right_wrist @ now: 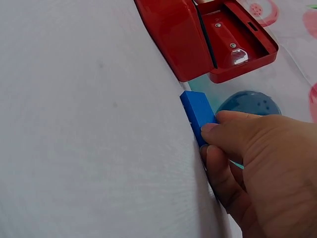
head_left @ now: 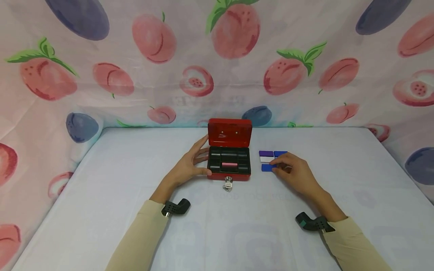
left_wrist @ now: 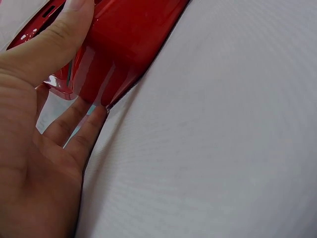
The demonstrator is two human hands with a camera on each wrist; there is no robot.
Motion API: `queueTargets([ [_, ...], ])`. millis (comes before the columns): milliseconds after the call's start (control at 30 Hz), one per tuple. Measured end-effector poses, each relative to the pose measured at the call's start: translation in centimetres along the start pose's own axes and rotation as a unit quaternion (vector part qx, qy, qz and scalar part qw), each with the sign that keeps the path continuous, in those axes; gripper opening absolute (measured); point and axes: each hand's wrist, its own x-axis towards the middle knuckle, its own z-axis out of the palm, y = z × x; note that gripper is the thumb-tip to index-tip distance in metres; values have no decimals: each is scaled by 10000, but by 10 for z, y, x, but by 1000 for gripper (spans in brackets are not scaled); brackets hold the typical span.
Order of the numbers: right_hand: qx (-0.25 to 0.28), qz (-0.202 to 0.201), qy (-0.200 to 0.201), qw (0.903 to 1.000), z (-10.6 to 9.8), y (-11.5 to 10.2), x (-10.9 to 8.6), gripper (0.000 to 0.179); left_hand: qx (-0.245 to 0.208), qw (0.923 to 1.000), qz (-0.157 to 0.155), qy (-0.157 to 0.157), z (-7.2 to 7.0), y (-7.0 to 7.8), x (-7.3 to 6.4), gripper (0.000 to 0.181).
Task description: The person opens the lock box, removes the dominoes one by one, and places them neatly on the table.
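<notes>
A small red cash box [head_left: 229, 177] stands on the table with its lid [head_left: 229, 132] raised and a black compartment tray [head_left: 216, 167] inside. One pink block [head_left: 229, 164] lies in the tray's front middle compartment. Spread along the box's left side, my left hand [head_left: 184, 168] touches it, the thumb at the front corner and the fingers towards the lid. To the box's right, my right hand [head_left: 296, 175] pinches a blue block [right_wrist: 199, 110] at its right end. Behind that block lie a purple block [head_left: 266, 153], a white block [head_left: 266, 159] and another blue block [head_left: 280, 153], partly covered by my fingers.
A metal lock with keys [head_left: 228, 183] hangs at the box's front. White cloth [head_left: 217, 226] covers the table, and a fruit-printed curtain [head_left: 162, 82] rises at the back edge. Each wrist wears a black camera mount [head_left: 176, 207].
</notes>
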Motion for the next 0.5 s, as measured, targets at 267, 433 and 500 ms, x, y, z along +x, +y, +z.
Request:
queueTargets([
  [267, -58, -111, -33, 9999, -1, 0, 0, 23, 19, 10000, -9, 5, 0, 0, 0, 105],
  [433, -115, -85, -96, 9999, -2, -1, 0, 23, 47, 10000, 6, -3, 1, 0, 0, 105],
  [500, -146, -84, -106, 9998, -2, -2, 1, 23, 60, 10000, 7, -1, 0, -1, 0, 105],
])
